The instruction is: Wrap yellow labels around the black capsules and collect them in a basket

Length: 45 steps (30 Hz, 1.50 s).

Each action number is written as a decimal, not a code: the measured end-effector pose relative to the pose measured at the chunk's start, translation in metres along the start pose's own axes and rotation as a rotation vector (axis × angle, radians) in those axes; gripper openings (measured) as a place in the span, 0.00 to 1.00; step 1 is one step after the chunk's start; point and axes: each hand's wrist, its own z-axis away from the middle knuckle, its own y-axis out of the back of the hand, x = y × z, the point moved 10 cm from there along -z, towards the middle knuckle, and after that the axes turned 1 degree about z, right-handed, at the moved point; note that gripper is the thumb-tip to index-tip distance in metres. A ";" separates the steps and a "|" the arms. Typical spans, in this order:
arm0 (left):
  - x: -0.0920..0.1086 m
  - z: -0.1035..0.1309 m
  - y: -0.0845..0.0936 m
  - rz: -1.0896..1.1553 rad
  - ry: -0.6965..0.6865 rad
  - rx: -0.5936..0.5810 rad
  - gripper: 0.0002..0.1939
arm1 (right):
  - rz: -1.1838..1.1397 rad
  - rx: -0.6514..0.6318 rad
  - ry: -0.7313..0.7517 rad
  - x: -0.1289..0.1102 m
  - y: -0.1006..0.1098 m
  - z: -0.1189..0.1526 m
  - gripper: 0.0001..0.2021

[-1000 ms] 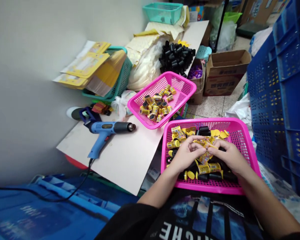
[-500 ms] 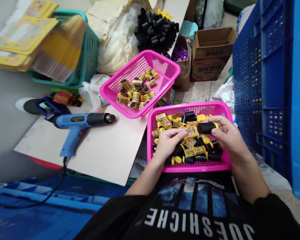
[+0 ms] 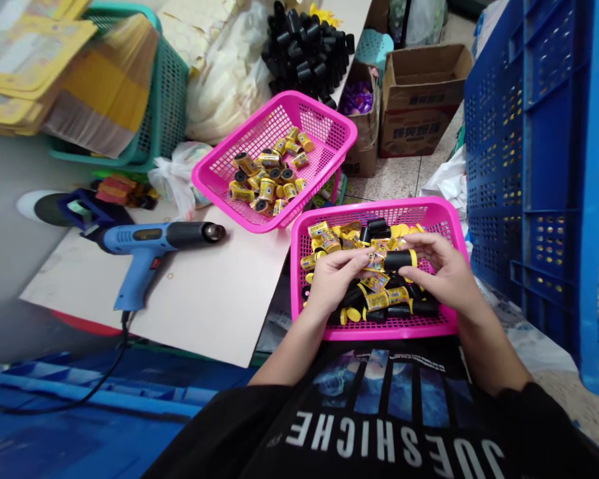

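Observation:
My left hand (image 3: 340,271) pinches a small yellow printed label sleeve (image 3: 376,259) between thumb and fingertips. One end of a black plastic canister (image 3: 397,260) with a yellow cap meets the sleeve; how deep it sits inside I cannot tell. Around the canister's capped end is my right hand (image 3: 442,269), thumb below it and fingers above, gripping it loosely. Both hands are over a pink basket (image 3: 374,332) of black canisters, yellow caps and yellow labels. A labelled canister (image 3: 387,299) lies in it just below the hands.
Another pink basket (image 3: 214,199) holds several small yellow-labelled canisters. A blue heat gun (image 3: 140,243) lies on the white board (image 3: 204,299) at left. Black canisters (image 3: 304,53) are heaped behind. Blue crates (image 3: 494,133) rise close on the right; a cardboard box (image 3: 414,100) stands on the floor.
The black canister has moved left to the printed sleeve, and the right hand has followed it slightly, with its fingers spread wider. The left hand stays almost in place.

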 end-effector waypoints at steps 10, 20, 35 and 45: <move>-0.001 -0.001 -0.004 0.023 0.023 -0.049 0.19 | 0.005 -0.003 -0.017 0.001 -0.007 -0.002 0.25; 0.009 0.005 -0.026 -0.062 -0.062 -0.187 0.20 | -0.083 -0.076 0.019 0.000 -0.029 0.005 0.31; -0.010 0.009 -0.032 -0.005 -0.039 -0.205 0.21 | -0.281 -0.146 -0.121 0.029 -0.058 0.009 0.27; -0.013 0.012 -0.034 0.020 0.017 -0.251 0.23 | -0.446 -0.171 -0.210 0.031 -0.057 0.011 0.24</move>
